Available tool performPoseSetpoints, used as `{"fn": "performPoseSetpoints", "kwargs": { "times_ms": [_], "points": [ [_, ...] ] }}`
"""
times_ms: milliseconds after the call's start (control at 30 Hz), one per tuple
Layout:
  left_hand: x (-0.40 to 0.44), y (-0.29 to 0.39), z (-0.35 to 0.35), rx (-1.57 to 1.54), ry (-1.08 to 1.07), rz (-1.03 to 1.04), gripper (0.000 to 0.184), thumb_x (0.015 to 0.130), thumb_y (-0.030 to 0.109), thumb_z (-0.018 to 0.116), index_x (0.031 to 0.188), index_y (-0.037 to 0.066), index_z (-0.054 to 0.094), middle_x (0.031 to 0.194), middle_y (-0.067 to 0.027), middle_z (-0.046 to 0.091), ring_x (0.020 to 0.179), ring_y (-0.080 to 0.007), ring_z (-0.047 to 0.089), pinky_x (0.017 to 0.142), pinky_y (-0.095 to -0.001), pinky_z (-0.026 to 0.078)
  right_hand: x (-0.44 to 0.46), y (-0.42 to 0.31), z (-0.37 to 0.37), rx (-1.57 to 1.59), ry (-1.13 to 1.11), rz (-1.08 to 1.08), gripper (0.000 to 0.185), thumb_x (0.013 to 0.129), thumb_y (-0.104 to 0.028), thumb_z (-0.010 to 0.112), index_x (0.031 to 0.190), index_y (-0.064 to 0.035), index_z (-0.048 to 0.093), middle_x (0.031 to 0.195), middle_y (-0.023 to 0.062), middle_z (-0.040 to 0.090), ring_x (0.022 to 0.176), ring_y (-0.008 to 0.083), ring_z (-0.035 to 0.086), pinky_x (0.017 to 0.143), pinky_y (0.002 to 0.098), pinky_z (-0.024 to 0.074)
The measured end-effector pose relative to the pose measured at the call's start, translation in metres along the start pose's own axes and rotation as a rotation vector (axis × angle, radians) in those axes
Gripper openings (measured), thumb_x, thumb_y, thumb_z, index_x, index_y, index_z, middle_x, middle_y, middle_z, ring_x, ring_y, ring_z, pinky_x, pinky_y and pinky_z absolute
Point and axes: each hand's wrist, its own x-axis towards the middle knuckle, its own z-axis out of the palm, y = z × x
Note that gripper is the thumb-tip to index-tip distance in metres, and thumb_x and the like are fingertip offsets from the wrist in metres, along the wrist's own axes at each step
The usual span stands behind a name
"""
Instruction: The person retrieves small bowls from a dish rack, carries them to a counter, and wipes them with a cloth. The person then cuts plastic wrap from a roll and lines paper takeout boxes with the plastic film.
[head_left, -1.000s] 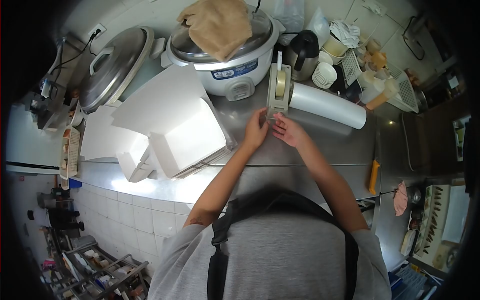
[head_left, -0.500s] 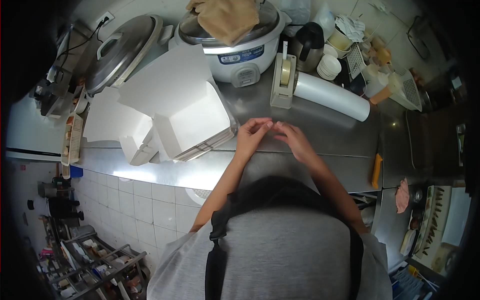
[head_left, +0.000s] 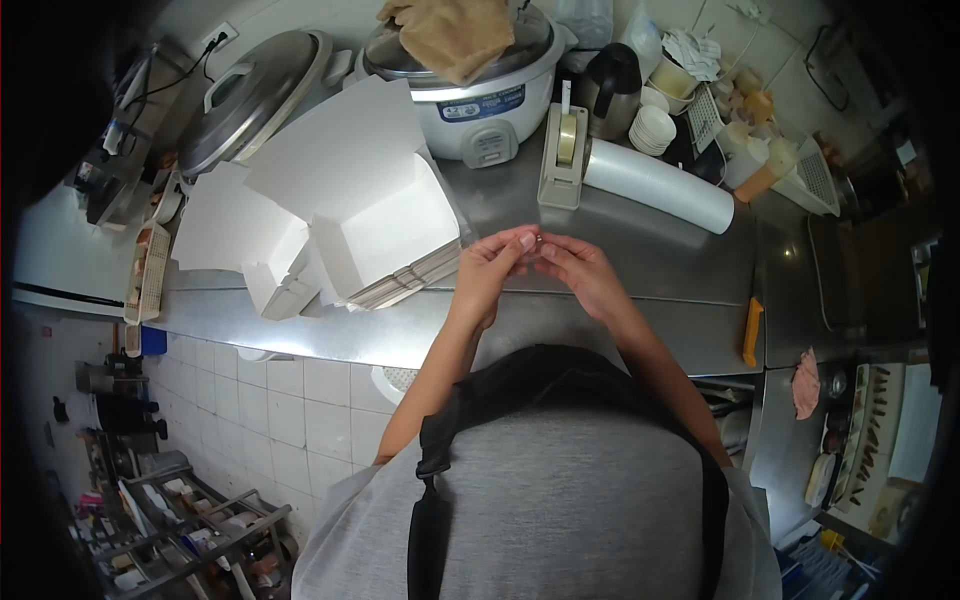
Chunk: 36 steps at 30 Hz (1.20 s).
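Stainless steel makes up the counter (head_left: 650,270), and two bare hands meet above it, near its front edge. The left hand (head_left: 490,265) is mostly closed, thumb and forefinger pressed together at the tips. The right hand (head_left: 580,272) has its fingers bent inward, thumb against forefinger, its tips meeting those of the left. Whether something small is pinched between them I cannot tell.

Just past the hands, toward the back edge, stands the beige tape dispenser (head_left: 563,188), apart from the fingers, with one roll of tape (head_left: 567,138) in it. One large white roll (head_left: 660,188) lies beside it, slanting toward the counter's right end. White cardboard boxes (head_left: 390,230) sit left of the left hand, close to it; two stand open, and edges of more show stacked under the larger one, too tight to count.

Along the back are one rice cooker (head_left: 480,120) with one brown cloth (head_left: 458,38) on its lid, one large lidded pot (head_left: 250,95) to its left, one dark-topped jug (head_left: 612,92) and a stack of small white bowls (head_left: 653,130), number unclear. One yellow-handled tool (head_left: 752,332) lies at the front edge, toward the right.
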Motion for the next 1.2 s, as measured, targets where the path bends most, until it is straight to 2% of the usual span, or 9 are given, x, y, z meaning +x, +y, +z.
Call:
{"fn": "performPoseSetpoints", "kwargs": {
  "times_ms": [100,300,500,600,700,800,900,1200],
  "points": [
    [-0.004,-0.001,-0.002,0.044,-0.005,0.047,0.025,0.091,0.021,0.066,0.111,0.006,0.069,0.092,-0.0011,0.070,0.082,-0.0059,0.060,0.071,-0.0217,0.045,-0.002,0.001,0.000,-0.011,-0.036,-0.011,0.033,0.092,-0.015,0.064,0.120,0.0015,0.061,0.110,0.0083,0.066,0.100,0.0147,0.062,0.092,0.0302,0.0488],
    [-0.005,-0.007,0.000,0.132,0.024,0.144,0.025,0.092,0.019,0.064,0.113,0.007,0.069,0.095,0.0001,0.070,0.084,-0.0063,0.060,0.072,-0.0220,0.046,-0.004,0.005,0.006,0.065,0.047,-0.049,0.027,0.090,-0.016,0.067,0.111,0.0018,0.065,0.099,0.0066,0.068,0.089,0.0140,0.062,0.084,0.0290,0.0507],
    [-0.003,-0.017,-0.005,0.269,0.003,0.275,0.029,0.090,0.006,0.058,0.117,0.006,0.067,0.114,-0.0031,0.062,0.100,-0.0093,0.055,0.081,-0.0254,0.046,-0.007,-0.002,0.015,0.092,0.154,-0.020,0.021,0.090,-0.017,0.067,0.102,0.0004,0.068,0.090,0.0045,0.066,0.082,0.0126,0.061,0.079,0.0275,0.0509],
    [-0.002,-0.024,-0.011,0.310,-0.052,0.414,0.037,0.086,-0.001,0.053,0.119,0.009,0.066,0.120,-0.0058,0.055,0.109,-0.0124,0.051,0.087,-0.0264,0.044,-0.008,-0.002,0.015,0.097,0.171,0.015,0.020,0.090,-0.017,0.067,0.100,-0.0003,0.067,0.089,0.0045,0.066,0.082,0.0125,0.061,0.078,0.0275,0.0512],
    [-0.008,-0.013,-0.008,0.587,0.012,0.530,0.043,0.082,-0.003,0.052,0.119,0.012,0.066,0.118,-0.0091,0.052,0.110,-0.0184,0.052,0.093,-0.0295,0.042,-0.008,0.000,0.014,0.106,0.198,0.056,0.020,0.089,-0.017,0.067,0.100,-0.0010,0.067,0.089,0.0043,0.065,0.082,0.0126,0.061,0.078,0.0280,0.0515],
    [-0.010,-0.010,-0.008,0.796,0.025,0.636,0.046,0.079,-0.003,0.054,0.120,0.015,0.066,0.119,-0.0129,0.051,0.111,-0.0257,0.051,0.097,-0.0338,0.040,-0.007,0.003,0.011,0.115,0.215,0.087,0.020,0.088,-0.018,0.068,0.099,-0.0018,0.067,0.089,0.0042,0.063,0.083,0.0128,0.060,0.078,0.0292,0.0518],
    [-0.013,-0.009,-0.005,0.826,0.023,0.656,0.047,0.076,-0.002,0.056,0.118,0.017,0.067,0.120,-0.0152,0.051,0.111,-0.0315,0.049,0.096,-0.0394,0.041,-0.008,0.005,0.010,0.130,0.221,0.103,0.020,0.087,-0.019,0.068,0.097,-0.0024,0.066,0.088,0.0041,0.063,0.082,0.0129,0.060,0.078,0.0306,0.0520],
    [-0.012,-0.010,-0.007,1.004,0.015,0.698,0.048,0.075,-0.001,0.060,0.119,0.019,0.066,0.123,-0.0183,0.050,0.112,-0.0347,0.048,0.095,-0.0414,0.042,-0.009,0.006,0.009,0.131,0.288,0.179,0.022,0.083,-0.021,0.068,0.094,-0.0030,0.064,0.086,0.0041,0.062,0.081,0.0136,0.060,0.076,0.0314,0.0520]
  ]
}}
